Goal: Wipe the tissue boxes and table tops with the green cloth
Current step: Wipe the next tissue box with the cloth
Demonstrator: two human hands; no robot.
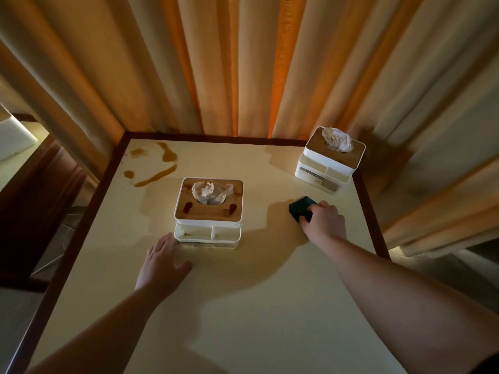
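A white tissue box (208, 214) with a wooden lid stands mid-table, brown stains on its lid. A second, similar tissue box (330, 160) stands at the far right corner. The cream table top (243, 292) has brown spill streaks (155, 168) at its far left. The folded green cloth (301, 207) lies on the table to the right of the near box. My right hand (324, 224) grips the cloth's near edge. My left hand (163, 261) lies flat on the table, fingers straight, fingertips at the near box's front left corner.
Beige and orange curtains (243, 63) hang right behind the table and along its right side. A dark wooden rim (89, 201) borders the table. A white object (13, 139) sits on another surface to the far left.
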